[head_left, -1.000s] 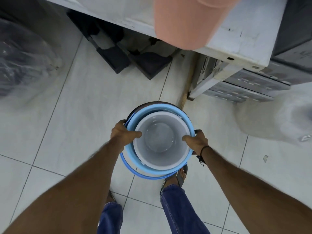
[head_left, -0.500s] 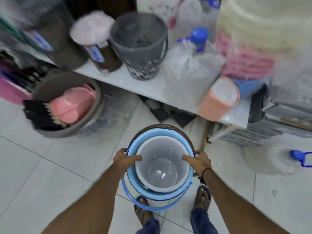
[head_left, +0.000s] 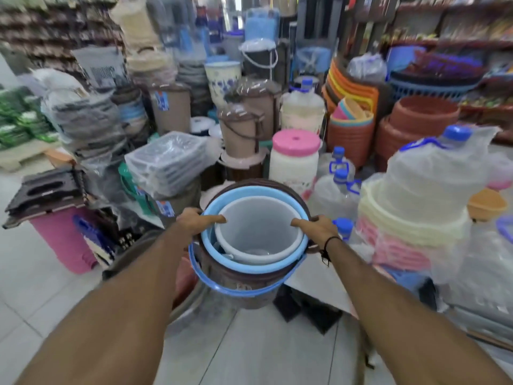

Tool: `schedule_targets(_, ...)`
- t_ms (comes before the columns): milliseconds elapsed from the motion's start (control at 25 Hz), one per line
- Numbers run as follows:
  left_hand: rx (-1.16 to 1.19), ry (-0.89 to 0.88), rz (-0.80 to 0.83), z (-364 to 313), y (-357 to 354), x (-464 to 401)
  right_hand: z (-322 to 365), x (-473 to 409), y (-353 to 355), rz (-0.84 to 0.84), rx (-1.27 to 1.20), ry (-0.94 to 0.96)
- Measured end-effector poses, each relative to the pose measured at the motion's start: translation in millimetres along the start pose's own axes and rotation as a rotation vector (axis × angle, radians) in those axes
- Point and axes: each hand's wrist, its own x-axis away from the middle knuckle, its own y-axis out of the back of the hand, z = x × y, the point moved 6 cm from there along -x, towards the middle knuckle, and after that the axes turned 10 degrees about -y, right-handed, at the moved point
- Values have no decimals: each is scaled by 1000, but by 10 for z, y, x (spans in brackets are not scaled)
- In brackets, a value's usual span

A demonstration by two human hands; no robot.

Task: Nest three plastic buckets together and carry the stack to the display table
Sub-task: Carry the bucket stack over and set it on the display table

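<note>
Three buckets are nested and held up in front of me: a grey bucket (head_left: 259,232) sits inside a light blue bucket (head_left: 249,266), which sits inside a brown bucket (head_left: 236,282). A blue handle (head_left: 222,287) hangs down over the brown wall. My left hand (head_left: 197,220) grips the stack's left rim, thumb hooked over the blue rim. My right hand (head_left: 319,225) grips the right rim the same way. The stack hangs above the floor, next to the edge of a white table (head_left: 319,282).
The white table is crowded with water jugs (head_left: 433,173), a pink-lidded jar (head_left: 294,159), stacked pale tubs (head_left: 410,226) and wrapped trays (head_left: 169,159). Brown stools on a pink bin (head_left: 52,201) stand at left. Tiled floor (head_left: 249,351) lies below. Shelves of plastic goods fill the back.
The stack has risen from near the floor to table height. My view has tilted up from the floor to the shop's goods. Both hands keep the same grip.
</note>
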Motion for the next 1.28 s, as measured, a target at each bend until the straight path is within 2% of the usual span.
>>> schedule_targets(200,65,-138,15,-1145,203,-800,1262,-465,419,-112,-5,159)
schedule_targets(440,77,-113,81,-1656,-310,-1915,1929,-1566,671,-225,27,193)
schedule_targets(680,66,27,172,-1287,-1051,-2868,1689,-2610,470,-288,91,64)
schedule_targets(880,-123,93,270,-623,-1552,-3378,1126,-3269,19,-205,173,-123)
schedule_targets(1080,-266,174,310,-104,-1810,-3703,705,-3667,-403,-202,257,-224)
schedule_targets(1160,-260,195,329,-4,-1888,-3816,685,-3786,-481,-220,286,-242)
schedule_targets(1280,-400,153,411,-45,-1902,-3931,754,-3843,-484,-200,355,-289)
